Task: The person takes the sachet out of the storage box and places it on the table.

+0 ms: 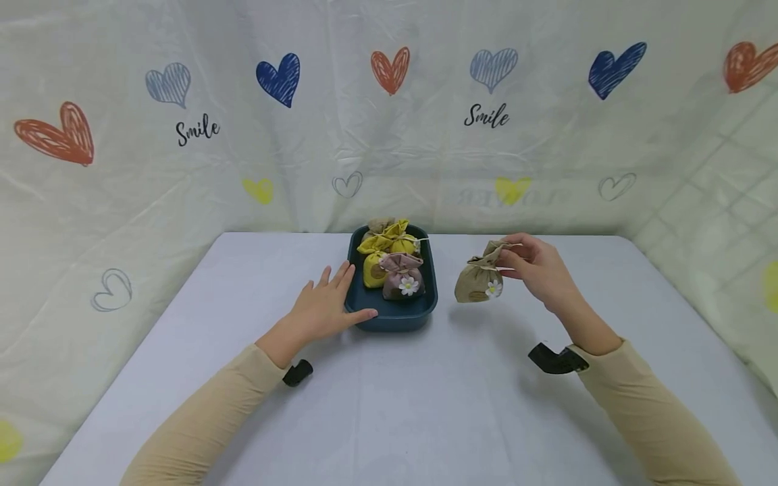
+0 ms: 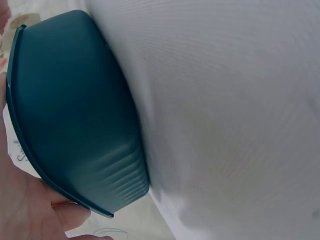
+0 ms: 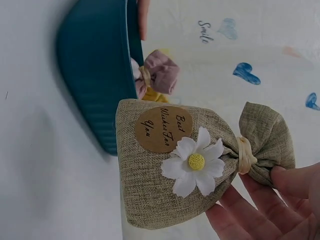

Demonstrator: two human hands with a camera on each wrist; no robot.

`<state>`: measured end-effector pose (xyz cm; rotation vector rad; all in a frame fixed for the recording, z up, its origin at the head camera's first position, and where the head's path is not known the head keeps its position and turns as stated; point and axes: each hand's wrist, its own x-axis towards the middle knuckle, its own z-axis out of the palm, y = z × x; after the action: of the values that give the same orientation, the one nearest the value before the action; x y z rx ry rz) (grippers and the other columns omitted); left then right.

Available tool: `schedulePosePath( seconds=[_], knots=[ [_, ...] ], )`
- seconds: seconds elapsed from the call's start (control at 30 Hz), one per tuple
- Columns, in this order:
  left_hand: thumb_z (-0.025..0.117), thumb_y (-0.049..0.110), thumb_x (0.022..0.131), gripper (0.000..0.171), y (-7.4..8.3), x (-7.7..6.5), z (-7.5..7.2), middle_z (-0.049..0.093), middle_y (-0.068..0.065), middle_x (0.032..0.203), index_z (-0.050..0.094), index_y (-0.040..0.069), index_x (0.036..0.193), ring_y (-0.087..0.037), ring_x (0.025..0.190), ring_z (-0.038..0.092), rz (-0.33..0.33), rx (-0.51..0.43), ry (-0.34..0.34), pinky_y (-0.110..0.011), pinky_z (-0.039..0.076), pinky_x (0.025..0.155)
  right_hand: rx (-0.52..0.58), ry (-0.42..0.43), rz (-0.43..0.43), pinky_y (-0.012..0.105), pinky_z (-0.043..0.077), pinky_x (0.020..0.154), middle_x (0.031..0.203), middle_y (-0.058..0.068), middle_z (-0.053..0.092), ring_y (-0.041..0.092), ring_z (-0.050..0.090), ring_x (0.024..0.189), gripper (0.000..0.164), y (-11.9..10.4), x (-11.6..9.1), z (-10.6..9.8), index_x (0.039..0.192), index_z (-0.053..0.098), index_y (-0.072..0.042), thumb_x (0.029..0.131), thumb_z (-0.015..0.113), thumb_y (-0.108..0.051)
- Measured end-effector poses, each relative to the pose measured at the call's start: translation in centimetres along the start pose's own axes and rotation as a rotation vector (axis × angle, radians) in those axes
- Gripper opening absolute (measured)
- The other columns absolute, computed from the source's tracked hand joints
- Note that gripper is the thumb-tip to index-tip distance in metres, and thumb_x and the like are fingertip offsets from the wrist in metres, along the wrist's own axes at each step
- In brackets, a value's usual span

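Observation:
My right hand (image 1: 535, 266) pinches the gathered neck of a tan cloth sachet (image 1: 474, 282) and holds it over the table, right of a dark teal bin (image 1: 395, 322). A white flower and a round "Best Wishes For You" sticker (image 3: 164, 129) show on the sachet in the right wrist view. My left hand (image 1: 325, 304) rests with spread, straight fingers on the bin's left rim, its thumb at the front edge. Inside the bin sit a mauve sachet (image 1: 402, 280) with a white flower, yellow sachets (image 1: 373, 270) and a tan one (image 1: 380, 226) at the back, partly hidden.
A white table (image 1: 425, 405) spreads under everything. Behind it hangs a pale curtain (image 1: 389, 148) printed with hearts and "Smile". Black wrist cameras (image 1: 558, 359) are strapped near both sleeve cuffs.

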<state>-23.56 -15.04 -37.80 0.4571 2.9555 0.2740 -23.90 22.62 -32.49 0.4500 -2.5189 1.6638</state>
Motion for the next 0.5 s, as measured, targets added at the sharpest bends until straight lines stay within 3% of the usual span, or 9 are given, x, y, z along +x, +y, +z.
schedulePosePath(
  seconds=[0.27, 0.5],
  knots=[
    [0.048, 0.082, 0.090, 0.111, 0.0, 0.1, 0.0, 0.007, -0.009, 0.171, 0.009, 0.010, 0.166, -0.041, 0.155, 0.008, -0.006, -0.001, -0.007, -0.065, 0.017, 0.118, -0.025, 0.039, -0.005, 0.021, 0.057, 0.080, 0.110, -0.001, 0.068, -0.006, 0.066, 0.092, 0.031, 1.1, -0.3, -1.8, 0.132, 0.051, 0.015, 0.108, 0.050, -0.005],
    [0.049, 0.082, 0.090, 0.112, -0.1, 0.2, 0.1, 0.008, -0.010, 0.171, 0.010, 0.009, 0.166, -0.042, 0.155, 0.008, -0.005, -0.006, -0.005, -0.064, 0.017, 0.119, -0.108, 0.046, 0.023, 0.019, 0.057, 0.078, 0.126, 0.033, 0.061, -0.011, 0.062, 0.090, 0.033, 1.8, 0.0, -3.0, 0.134, 0.051, 0.015, 0.109, 0.048, -0.007]
  ],
)
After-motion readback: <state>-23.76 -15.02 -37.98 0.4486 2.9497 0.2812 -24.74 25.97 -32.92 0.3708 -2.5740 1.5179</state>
